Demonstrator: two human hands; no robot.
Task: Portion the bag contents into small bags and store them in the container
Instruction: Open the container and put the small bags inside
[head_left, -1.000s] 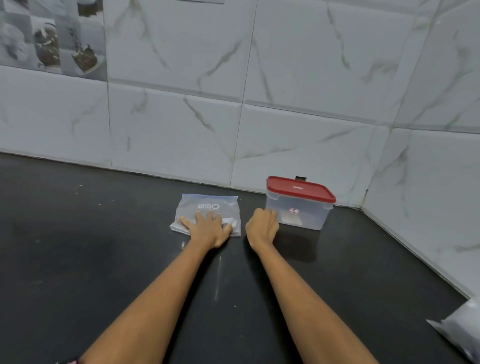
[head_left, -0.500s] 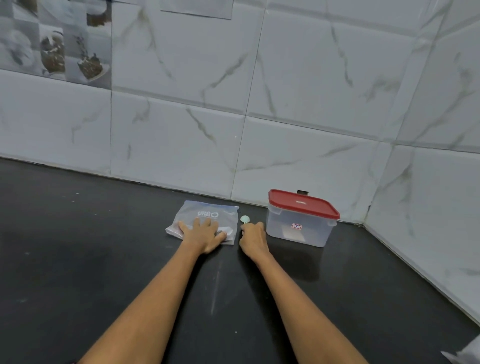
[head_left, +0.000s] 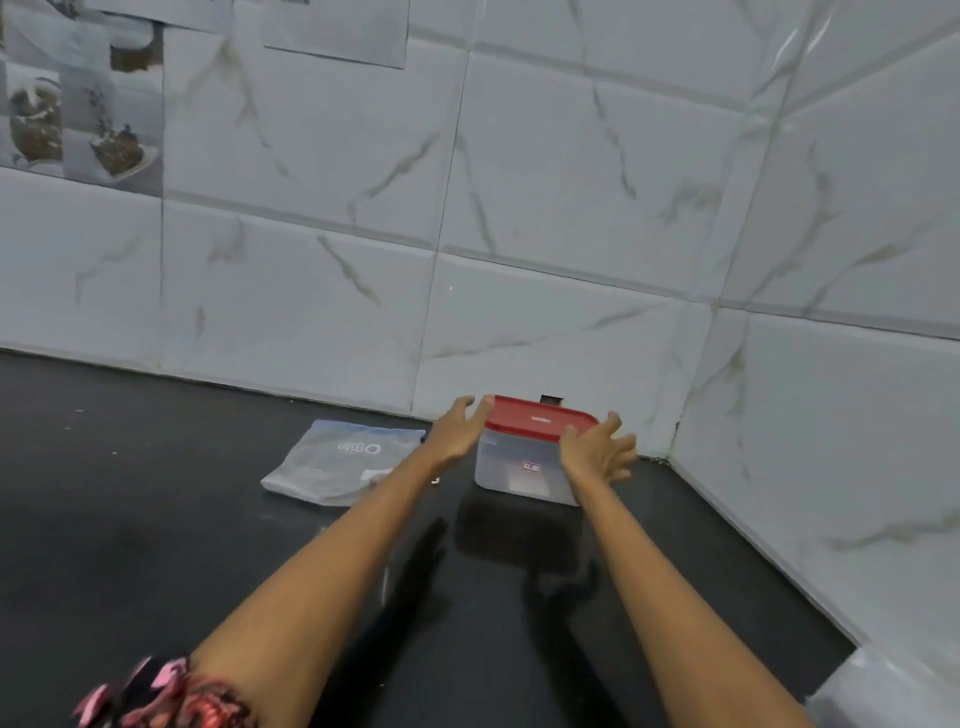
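Nearest, a white plastic packet (head_left: 883, 691) sat at the counter's right edge. Farther in, the left hand (head_left: 457, 434) and right hand (head_left: 597, 449) flanked the container (head_left: 524, 467), fingers spread, gripping nothing. A one-sided squeeze could skid it into the corner wall. The flat bag (head_left: 337, 462) lay just left, clear of the reach.

Dark, glossy black countertop (head_left: 156, 545) below, picking up dim reflections. Behind it, white marble-look wall tiles (head_left: 545, 218) with grey-gold veins, meeting a second tiled wall (head_left: 857, 364) at a corner on the right. Up in the top left, a decorative tile panel (head_left: 67, 119) printed with brown food pictures. Near it, a pale sheet of paper (head_left: 337, 31) stuck flat on the tiles.
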